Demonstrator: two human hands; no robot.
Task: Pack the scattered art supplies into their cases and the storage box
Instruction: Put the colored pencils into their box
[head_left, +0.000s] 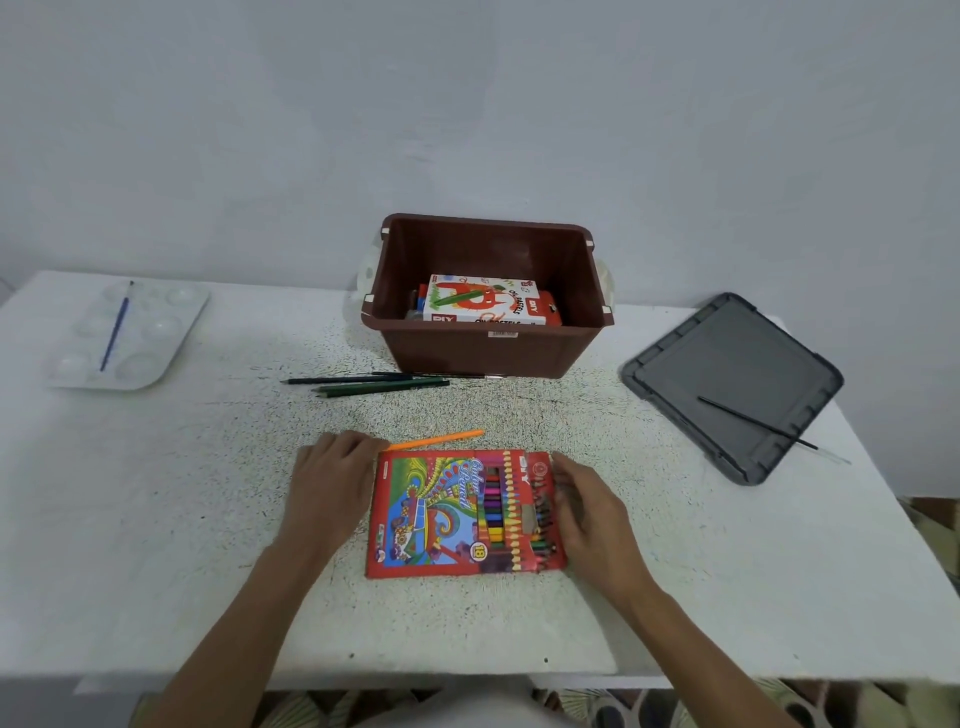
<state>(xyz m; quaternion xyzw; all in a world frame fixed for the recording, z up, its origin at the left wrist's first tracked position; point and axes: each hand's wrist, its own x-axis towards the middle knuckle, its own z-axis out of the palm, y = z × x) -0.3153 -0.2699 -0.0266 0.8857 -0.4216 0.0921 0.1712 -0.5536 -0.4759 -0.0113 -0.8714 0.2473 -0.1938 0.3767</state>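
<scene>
A red colour-pencil case (447, 514) lies flat on the white table in front of me. My left hand (332, 483) rests against its left edge, fingers touching the top left corner. My right hand (587, 514) presses on the pencil tips at the case's open right end. An orange pencil (436, 440) lies loose just behind the case. Several dark green pencils (374, 383) lie in front of the brown storage box (467, 353). An oil pastels box (488, 304) sits inside the storage box.
The grey box lid (727, 364) lies at the right with a thin black brush (758, 423) across it. A clear paint palette (150, 338) at the far left carries a blue brush (115, 327). The table's front edge is near my body.
</scene>
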